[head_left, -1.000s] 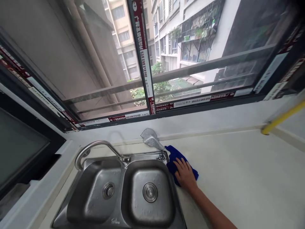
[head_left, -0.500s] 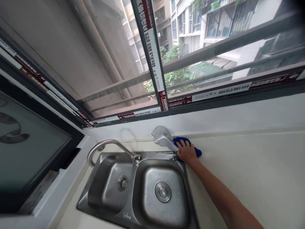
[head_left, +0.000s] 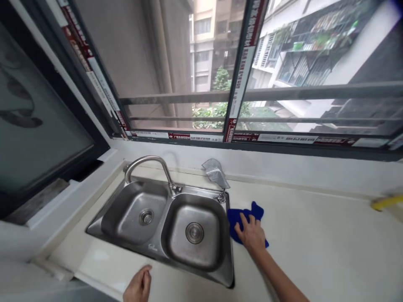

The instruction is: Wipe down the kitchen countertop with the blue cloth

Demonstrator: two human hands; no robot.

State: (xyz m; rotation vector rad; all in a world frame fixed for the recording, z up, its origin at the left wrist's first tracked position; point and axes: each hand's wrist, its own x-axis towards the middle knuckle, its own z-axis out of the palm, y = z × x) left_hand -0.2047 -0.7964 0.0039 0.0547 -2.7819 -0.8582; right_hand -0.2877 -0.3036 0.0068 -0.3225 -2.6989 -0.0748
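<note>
On the pale counter, to the right of the double steel sink, my right hand presses down on a crumpled blue cloth and grips it with bent fingers. The cloth lies along the sink's right rim, partly hidden under the palm. At the bottom of the view my left hand is closed in a loose fist over the front of the counter, and nothing shows in it. A silvery mesh cloth rests behind the sink's back right corner, apart from both hands.
A curved steel faucet rises behind the sink. The window frame runs along the back above a white ledge. A yellow object enters at the right edge. A dark-framed panel stands at the left.
My right hand has drawn the blue cloth nearer along the sink's right side, away from the silvery mesh cloth. My left hand has come into view, and the camera has turned.
</note>
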